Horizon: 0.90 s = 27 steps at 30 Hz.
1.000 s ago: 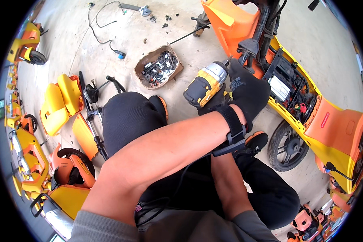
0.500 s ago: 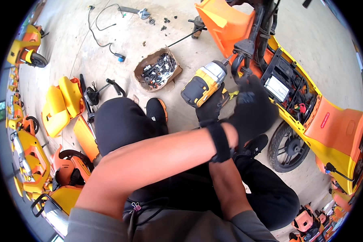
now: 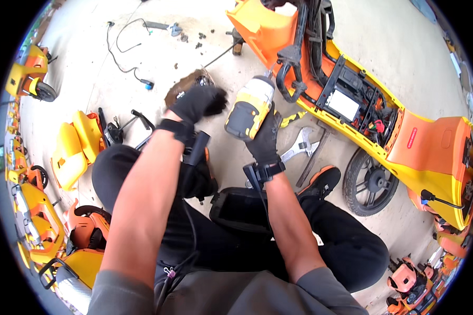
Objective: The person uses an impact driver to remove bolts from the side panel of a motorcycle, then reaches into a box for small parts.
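My right hand (image 3: 263,137), in a black glove, grips a yellow and black cordless impact driver (image 3: 253,107). The driver's nose points up toward the black metal bracket (image 3: 290,79) on the orange and yellow scooter body (image 3: 352,123); I cannot tell whether the bit touches it. My left hand (image 3: 199,103), also gloved, hangs over the near side of a cardboard box (image 3: 177,90) of loose metal fasteners and covers most of it. Its fingers look curled in and slightly blurred; anything inside them is hidden.
An adjustable wrench (image 3: 301,144) and a dark bar (image 3: 314,157) lie beside the scooter's wheel (image 3: 372,181). Between my legs sits an open black case (image 3: 240,211). Yellow panels (image 3: 79,147) lie to the left; a cable (image 3: 122,65) and another wrench (image 3: 165,26) lie beyond the box.
My left hand has swung from the scooter bracket leftward to the cardboard box, uncrossing my arms. The driver has tilted more upright in my right hand. The whole view has shifted slightly.
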Tool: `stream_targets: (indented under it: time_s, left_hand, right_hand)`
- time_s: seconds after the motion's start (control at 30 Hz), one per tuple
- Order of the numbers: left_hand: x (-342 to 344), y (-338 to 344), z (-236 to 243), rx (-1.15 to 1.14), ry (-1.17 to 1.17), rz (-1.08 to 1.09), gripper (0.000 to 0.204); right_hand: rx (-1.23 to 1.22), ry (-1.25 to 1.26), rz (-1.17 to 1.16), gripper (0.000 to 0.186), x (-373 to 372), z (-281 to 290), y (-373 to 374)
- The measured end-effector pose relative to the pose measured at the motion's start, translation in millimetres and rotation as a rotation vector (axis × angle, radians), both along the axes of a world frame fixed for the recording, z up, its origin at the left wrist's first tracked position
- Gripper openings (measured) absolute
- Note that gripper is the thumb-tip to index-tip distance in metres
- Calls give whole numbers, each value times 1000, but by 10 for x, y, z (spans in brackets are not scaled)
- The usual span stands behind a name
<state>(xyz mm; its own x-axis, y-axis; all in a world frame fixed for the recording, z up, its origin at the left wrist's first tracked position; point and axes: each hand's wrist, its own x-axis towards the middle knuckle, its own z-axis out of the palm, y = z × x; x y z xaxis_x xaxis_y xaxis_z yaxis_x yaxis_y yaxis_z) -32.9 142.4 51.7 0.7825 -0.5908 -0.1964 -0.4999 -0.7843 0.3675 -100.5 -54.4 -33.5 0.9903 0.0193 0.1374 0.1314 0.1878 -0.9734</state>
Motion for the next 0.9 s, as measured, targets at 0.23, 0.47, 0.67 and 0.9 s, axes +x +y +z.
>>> stream_targets:
  time_s: [0.23,0.47,0.67,0.9]
  left_hand:
    - [2,-684,-1239,-1515,1424,339,29]
    - [232,-1190,-737,-1106,802,-61,17]
    - [228,-1104,-1467,-1893,1834,-79,20]
    - [345,-1030,-1571,-1840,1965,-62,21]
  right_hand:
    - [-103,223,125,70,-238,-365,-261]
    - [-26,435,55,50,-185,-154,-518]
    - [80,557,83,45,-205,-198,-404]
    - [529,665,-6,66,-142,-179,-226]
